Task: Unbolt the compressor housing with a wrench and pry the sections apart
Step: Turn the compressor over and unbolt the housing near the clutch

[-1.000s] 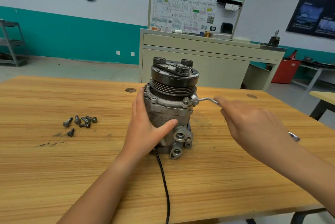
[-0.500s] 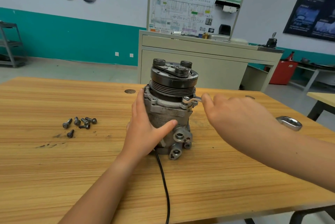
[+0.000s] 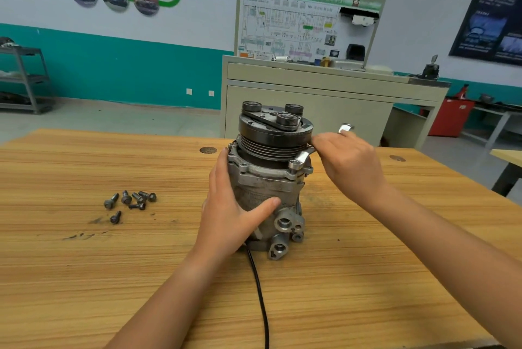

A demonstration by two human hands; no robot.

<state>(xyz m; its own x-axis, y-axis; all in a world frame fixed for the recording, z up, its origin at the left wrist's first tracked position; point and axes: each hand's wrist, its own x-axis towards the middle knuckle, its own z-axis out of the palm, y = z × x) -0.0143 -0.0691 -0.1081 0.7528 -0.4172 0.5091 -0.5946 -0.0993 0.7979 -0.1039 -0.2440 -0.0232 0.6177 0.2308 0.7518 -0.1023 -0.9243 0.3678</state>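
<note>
Wooden bench point(image 3: 84, 278), room with a teal wall point(image 3: 113, 71). The compressor point(image 3: 265, 187) stands upright mid-bench, pulley point(image 3: 274, 134) on top. The left hand point(image 3: 228, 213) presses it with straight fingers point(image 3: 223, 167); the right hand point(image 3: 347, 162) grips the wrench point(image 3: 300, 158).

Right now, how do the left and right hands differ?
The left hand rests flat against the compressor housing, thumb across its front; the right hand grips the wrench. The left sits lower, the right up beside the pulley. Both work on the same compressor housing.
</note>
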